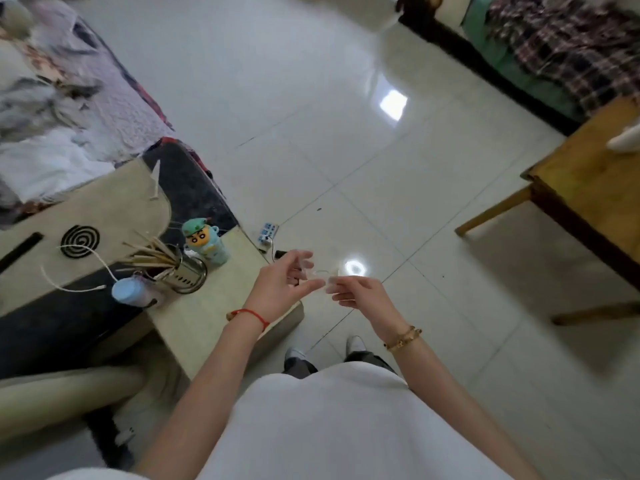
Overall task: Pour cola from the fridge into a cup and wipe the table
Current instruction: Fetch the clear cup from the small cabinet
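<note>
Both hands meet at waist height over the floor: left hand (pixel 282 284) and right hand (pixel 360 294) pinch a clear plastic cup (pixel 320 277) between them, likely readying it for pouring; no cola is visible

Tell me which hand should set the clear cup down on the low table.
Left. The left hand is nearest the low table, right at its edge, and holds the clear cup. The right hand, also holding it, is over the floor.
</note>
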A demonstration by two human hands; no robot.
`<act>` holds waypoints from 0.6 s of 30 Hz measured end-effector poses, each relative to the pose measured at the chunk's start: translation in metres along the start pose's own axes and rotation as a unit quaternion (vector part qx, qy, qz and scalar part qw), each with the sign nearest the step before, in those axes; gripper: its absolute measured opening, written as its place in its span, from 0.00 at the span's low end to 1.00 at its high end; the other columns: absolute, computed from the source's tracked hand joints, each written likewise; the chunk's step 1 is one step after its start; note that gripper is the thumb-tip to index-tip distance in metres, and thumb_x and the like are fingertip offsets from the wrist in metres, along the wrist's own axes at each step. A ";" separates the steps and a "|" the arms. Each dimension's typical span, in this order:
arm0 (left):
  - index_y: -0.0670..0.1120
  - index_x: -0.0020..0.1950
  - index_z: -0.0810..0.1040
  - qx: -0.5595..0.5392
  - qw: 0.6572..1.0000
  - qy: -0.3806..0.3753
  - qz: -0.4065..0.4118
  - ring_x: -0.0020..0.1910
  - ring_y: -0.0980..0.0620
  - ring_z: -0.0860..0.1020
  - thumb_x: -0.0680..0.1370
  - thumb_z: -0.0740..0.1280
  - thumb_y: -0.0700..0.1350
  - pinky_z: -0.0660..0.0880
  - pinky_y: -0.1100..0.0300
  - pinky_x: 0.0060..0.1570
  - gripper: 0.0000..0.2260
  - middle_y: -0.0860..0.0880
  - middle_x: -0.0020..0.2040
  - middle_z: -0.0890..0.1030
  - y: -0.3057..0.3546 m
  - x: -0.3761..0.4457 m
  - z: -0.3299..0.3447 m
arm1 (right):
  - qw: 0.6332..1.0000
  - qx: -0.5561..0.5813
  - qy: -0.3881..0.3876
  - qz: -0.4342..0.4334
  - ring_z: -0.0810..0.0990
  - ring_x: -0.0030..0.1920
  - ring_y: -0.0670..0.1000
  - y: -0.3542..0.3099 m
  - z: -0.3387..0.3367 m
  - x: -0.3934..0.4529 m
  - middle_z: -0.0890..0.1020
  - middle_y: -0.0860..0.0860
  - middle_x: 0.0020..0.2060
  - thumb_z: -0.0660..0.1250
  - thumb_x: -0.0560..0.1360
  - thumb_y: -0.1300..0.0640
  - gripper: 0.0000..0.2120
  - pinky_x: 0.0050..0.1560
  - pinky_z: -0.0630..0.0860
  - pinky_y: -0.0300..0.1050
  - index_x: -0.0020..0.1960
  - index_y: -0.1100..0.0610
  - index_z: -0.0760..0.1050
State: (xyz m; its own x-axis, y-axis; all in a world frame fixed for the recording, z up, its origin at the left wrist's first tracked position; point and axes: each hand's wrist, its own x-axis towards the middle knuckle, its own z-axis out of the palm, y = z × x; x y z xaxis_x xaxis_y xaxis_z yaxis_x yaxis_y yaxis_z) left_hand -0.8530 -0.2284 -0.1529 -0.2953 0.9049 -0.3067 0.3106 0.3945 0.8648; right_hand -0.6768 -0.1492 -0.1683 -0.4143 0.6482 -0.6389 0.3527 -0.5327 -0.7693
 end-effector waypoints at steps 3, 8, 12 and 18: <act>0.52 0.65 0.75 0.023 0.997 -0.060 0.033 0.49 0.61 0.81 0.71 0.76 0.53 0.78 0.65 0.54 0.25 0.56 0.56 0.81 0.030 0.011 0.036 | 0.997 0.050 0.056 -0.010 0.83 0.46 0.50 0.012 -0.041 -0.024 0.87 0.54 0.47 0.60 0.81 0.57 0.13 0.50 0.80 0.40 0.56 0.60 0.82; 0.52 0.64 0.75 0.064 0.982 -0.155 0.087 0.48 0.63 0.81 0.71 0.76 0.53 0.79 0.64 0.53 0.24 0.57 0.55 0.81 0.080 0.020 0.118 | 0.981 0.125 0.145 -0.025 0.83 0.46 0.51 0.043 -0.118 -0.069 0.86 0.56 0.47 0.59 0.81 0.59 0.14 0.54 0.79 0.45 0.55 0.61 0.82; 0.51 0.64 0.76 0.080 0.966 -0.213 0.123 0.46 0.63 0.81 0.71 0.76 0.52 0.79 0.62 0.53 0.23 0.56 0.54 0.82 0.121 0.016 0.199 | 0.965 0.167 0.200 -0.025 0.83 0.46 0.52 0.073 -0.189 -0.109 0.86 0.58 0.47 0.59 0.81 0.59 0.14 0.52 0.78 0.44 0.55 0.62 0.82; 0.49 0.64 0.75 0.091 0.935 -0.296 0.175 0.47 0.59 0.82 0.71 0.76 0.51 0.79 0.62 0.53 0.24 0.53 0.56 0.82 0.186 -0.004 0.344 | 0.935 0.200 0.291 -0.030 0.83 0.44 0.50 0.120 -0.312 -0.180 0.87 0.54 0.43 0.59 0.82 0.59 0.13 0.51 0.79 0.41 0.53 0.61 0.82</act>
State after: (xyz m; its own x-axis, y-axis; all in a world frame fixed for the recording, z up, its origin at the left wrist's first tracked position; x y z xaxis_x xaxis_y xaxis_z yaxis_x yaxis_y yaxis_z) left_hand -0.4837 -0.1032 -0.1274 0.3885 0.8922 -0.2301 0.4584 0.0295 0.8883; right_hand -0.2982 -0.1604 -0.1429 0.1444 0.8082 -0.5709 -0.0471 -0.5707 -0.8198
